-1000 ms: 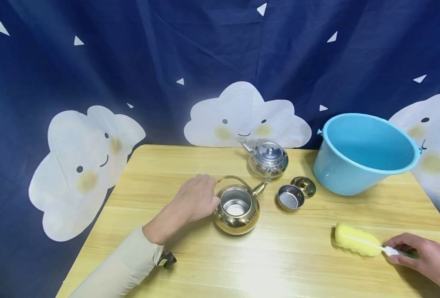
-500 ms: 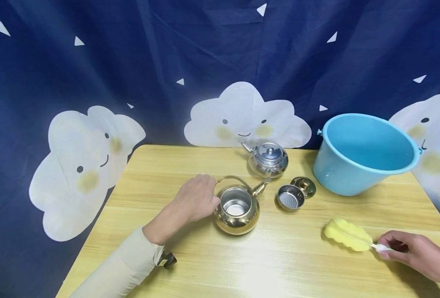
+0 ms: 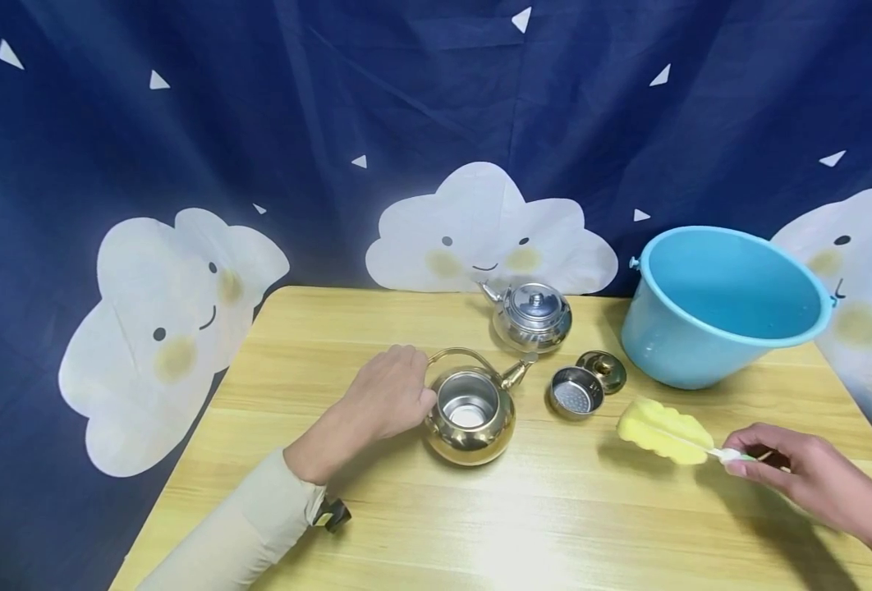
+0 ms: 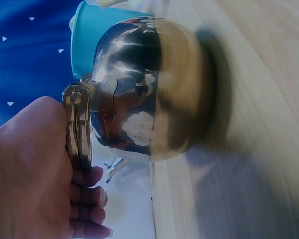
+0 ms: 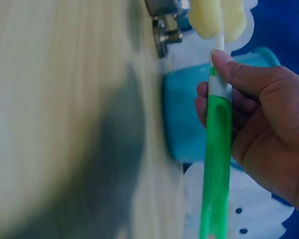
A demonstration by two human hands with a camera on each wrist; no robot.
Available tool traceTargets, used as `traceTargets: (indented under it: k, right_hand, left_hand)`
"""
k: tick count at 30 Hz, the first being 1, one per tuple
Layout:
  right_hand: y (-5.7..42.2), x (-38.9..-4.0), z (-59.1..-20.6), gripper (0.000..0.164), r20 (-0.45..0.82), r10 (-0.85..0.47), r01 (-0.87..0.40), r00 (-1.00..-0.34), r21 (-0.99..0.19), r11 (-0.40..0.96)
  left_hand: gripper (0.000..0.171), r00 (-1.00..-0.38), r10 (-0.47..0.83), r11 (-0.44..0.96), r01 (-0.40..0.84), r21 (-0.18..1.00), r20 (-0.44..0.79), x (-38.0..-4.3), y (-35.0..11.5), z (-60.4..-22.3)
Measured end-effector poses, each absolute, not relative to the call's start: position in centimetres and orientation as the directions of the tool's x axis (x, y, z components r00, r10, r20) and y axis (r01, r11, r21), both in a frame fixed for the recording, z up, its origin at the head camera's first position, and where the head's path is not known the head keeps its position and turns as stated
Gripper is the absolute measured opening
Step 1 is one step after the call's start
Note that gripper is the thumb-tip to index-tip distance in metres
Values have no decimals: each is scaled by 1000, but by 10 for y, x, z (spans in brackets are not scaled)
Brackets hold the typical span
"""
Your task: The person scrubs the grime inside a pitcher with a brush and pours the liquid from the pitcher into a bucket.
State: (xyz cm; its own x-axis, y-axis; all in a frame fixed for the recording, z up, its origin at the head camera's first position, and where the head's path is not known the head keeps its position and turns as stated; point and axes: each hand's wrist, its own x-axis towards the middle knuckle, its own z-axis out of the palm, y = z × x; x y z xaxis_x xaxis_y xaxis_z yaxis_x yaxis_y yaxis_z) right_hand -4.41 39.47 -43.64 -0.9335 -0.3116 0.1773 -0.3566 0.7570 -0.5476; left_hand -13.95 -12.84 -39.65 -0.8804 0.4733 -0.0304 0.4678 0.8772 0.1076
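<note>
My left hand (image 3: 390, 390) grips the handle of a gold teapot (image 3: 473, 443), which stands lidless on the table with its spout toward the back right. In the left wrist view the fingers curl round the folded metal handle (image 4: 78, 129). Over the table at the right, my right hand (image 3: 794, 468) holds a sponge brush by its green and white handle (image 5: 218, 149), thumb on the white collar. The brush's yellow sponge head (image 3: 665, 431) points left, raised off the wood with a shadow below it.
A silver teapot (image 3: 532, 316) with its lid on stands behind the gold one. Right of the gold teapot lie a metal strainer cup (image 3: 575, 392) and a gold lid (image 3: 603, 371). A blue bucket (image 3: 687, 353) stands at the back right of the wooden table (image 3: 377, 525).
My right hand has lifted the sponge brush off the table and carried it left and away from me. The left hand and the gold teapot have stayed in place.
</note>
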Motion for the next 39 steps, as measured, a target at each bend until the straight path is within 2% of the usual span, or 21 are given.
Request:
traceTargets:
  k: [5, 9, 20, 25, 28, 31, 35, 39]
  right_hand:
    - [381, -51, -424, 39, 296, -360, -459, -885, -426, 779]
    - [373, -58, -416, 41, 357, -381, -500, -853, -350, 792]
    - [342, -68, -400, 34, 468, -470, -629, -749, -275, 728]
    - [326, -71, -392, 36, 479, -477, -639, -737, -265, 722]
    - [318, -73, -388, 29, 494, -485, -656, -722, -262, 708]
    - [311, -77, -385, 7, 521, -505, -689, -688, -252, 679]
    - [300, -83, -382, 42, 547, -524, -718, -653, -226, 659]
    - [289, -88, -378, 52, 564, -530, -721, -634, -182, 669]
  left_hand:
    - [18, -882, 469, 879, 463, 109, -36, -140, -128, -396]
    - [18, -881, 472, 878, 466, 105, -33, -140, -127, -396]
    - [18, -880, 474, 877, 470, 100, -30, -140, -127, -395]
    - [19, -878, 479, 874, 474, 104, -25, -140, -126, -395]
    - [18, -878, 478, 875, 473, 105, -27, -140, -126, -395]
    - [18, -878, 479, 874, 474, 107, -25, -140, -127, -395]
    - [18, -878, 478, 875, 473, 103, -23, -139, -127, -395]
    - [18, -879, 476, 876, 471, 106, -23, -139, -128, -395]
